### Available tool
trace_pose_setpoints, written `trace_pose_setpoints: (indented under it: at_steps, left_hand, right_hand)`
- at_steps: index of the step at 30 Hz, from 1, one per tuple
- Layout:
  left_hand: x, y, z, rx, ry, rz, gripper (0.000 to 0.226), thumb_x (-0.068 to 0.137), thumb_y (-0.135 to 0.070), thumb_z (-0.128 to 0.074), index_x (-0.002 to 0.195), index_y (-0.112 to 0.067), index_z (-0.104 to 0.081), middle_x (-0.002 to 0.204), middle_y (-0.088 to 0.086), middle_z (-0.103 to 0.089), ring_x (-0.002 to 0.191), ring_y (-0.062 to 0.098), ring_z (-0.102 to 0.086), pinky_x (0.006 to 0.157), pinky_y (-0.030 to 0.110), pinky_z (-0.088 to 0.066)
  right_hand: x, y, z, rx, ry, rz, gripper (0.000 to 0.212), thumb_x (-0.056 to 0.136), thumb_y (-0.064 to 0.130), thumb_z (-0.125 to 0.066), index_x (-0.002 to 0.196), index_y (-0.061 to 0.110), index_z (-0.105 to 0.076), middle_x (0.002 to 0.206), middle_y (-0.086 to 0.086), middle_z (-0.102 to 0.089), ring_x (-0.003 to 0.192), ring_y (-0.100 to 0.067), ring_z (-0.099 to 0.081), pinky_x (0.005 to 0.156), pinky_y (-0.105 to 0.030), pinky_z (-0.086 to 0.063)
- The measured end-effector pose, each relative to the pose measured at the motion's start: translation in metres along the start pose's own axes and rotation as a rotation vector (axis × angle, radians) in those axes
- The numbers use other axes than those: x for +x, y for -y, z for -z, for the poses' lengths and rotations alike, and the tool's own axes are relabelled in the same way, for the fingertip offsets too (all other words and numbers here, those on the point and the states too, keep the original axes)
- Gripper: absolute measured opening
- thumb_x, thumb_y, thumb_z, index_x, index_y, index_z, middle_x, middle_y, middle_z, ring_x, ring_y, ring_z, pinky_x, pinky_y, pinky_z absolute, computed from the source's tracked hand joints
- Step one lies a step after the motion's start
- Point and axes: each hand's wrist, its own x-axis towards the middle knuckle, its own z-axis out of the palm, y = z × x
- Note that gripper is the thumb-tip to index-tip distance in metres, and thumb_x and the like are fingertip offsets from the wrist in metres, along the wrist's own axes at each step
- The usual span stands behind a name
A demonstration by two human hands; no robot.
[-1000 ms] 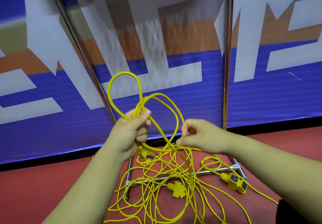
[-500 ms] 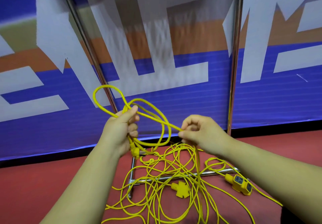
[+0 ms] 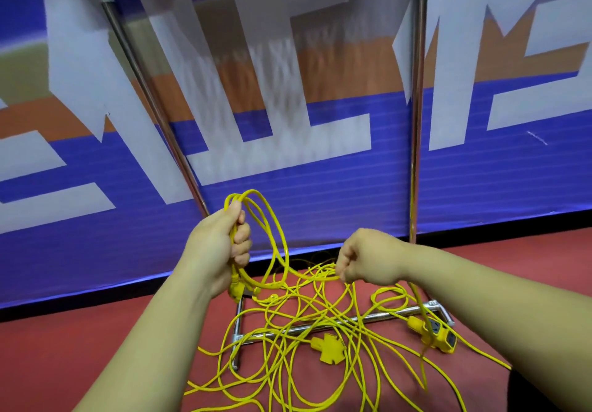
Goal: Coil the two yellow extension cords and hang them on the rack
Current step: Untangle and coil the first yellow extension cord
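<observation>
My left hand (image 3: 221,245) grips a small coil of yellow cord (image 3: 272,238), its loops hanging in front of my fist and a plug end showing below my palm. My right hand (image 3: 368,258) pinches the same cord's running length a short way to the right. Below both hands a tangle of yellow cord (image 3: 304,347) lies spread on the red floor, with a cross-shaped yellow socket (image 3: 328,346) in the middle and a yellow socket block (image 3: 437,334) at the right. The metal rack (image 3: 416,123) stands behind, its base bar (image 3: 378,315) under the tangle.
A blue, white and orange banner wall (image 3: 320,171) runs close behind the rack. The rack's left upright (image 3: 153,107) leans diagonally to a joint at the top left. Red floor (image 3: 64,347) extends left and right of the cords.
My left hand has closed round the loops, which dropped from standing above it to hanging in front. My right hand moved down and right along the cord.
</observation>
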Motion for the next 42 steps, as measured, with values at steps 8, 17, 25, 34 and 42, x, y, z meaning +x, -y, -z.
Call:
trace_pose_setpoints:
  at_steps: [8, 17, 25, 34, 42]
  left_hand:
    - [-0.009, 0.021, -0.021, 0.309, 0.180, -0.030, 0.013, 0.099, -0.015, -0.056, 0.088, -0.010, -0.060, 0.085, 0.009, -0.070, 0.042, 0.008, -0.025, 0.041, 0.020, -0.023]
    - [-0.014, 0.040, -0.048, 0.250, 0.453, 0.105, 0.015, 0.101, -0.022, -0.053, 0.106, -0.009, -0.058, 0.107, 0.014, -0.073, 0.043, 0.006, -0.022, 0.041, 0.017, -0.024]
    - [-0.010, 0.004, -0.033, 0.011, 0.322, -0.061, 0.013, 0.089, -0.018, -0.060, 0.080, -0.015, -0.051, 0.065, 0.001, -0.047, 0.039, 0.002, -0.022, 0.036, 0.013, -0.019]
    - [0.005, -0.004, 0.013, -0.034, 0.057, -0.070, 0.021, 0.099, -0.024, -0.050, 0.088, -0.012, -0.063, 0.090, 0.012, -0.072, 0.037, 0.004, -0.024, 0.035, 0.016, -0.021]
    - [0.011, 0.020, 0.013, 0.371, -0.062, -0.048, 0.027, 0.105, -0.026, -0.047, 0.085, -0.009, -0.055, 0.065, 0.003, -0.050, 0.040, 0.009, -0.027, 0.039, 0.019, -0.027]
  right_hand:
    - [-0.026, 0.018, 0.033, 0.364, 0.155, 0.185, 0.007, 0.087, 0.011, -0.074, 0.093, 0.013, -0.077, 0.074, 0.007, -0.073, 0.064, 0.001, -0.059, 0.063, -0.014, -0.045]
    - [-0.029, 0.017, 0.046, 0.831, -0.076, 0.174, 0.009, 0.090, 0.007, -0.069, 0.086, 0.013, -0.075, 0.077, -0.008, -0.073, 0.061, -0.008, -0.057, 0.056, -0.017, -0.043]
    - [-0.025, -0.014, 0.046, 0.819, 0.182, 0.132, 0.030, 0.080, 0.008, -0.072, 0.080, 0.016, -0.043, 0.073, -0.017, -0.047, 0.064, -0.017, -0.057, 0.057, -0.027, -0.032]
    - [-0.013, -0.022, 0.043, 0.805, -0.277, 0.023, 0.018, 0.090, -0.002, -0.067, 0.088, 0.011, -0.053, 0.064, -0.006, -0.053, 0.054, -0.017, -0.055, 0.057, -0.028, -0.046]
    - [-0.015, -0.009, 0.043, 0.133, -0.406, 0.124, 0.005, 0.086, 0.023, -0.076, 0.084, 0.026, -0.073, 0.072, 0.010, -0.068, 0.065, 0.000, -0.059, 0.063, -0.017, -0.043]
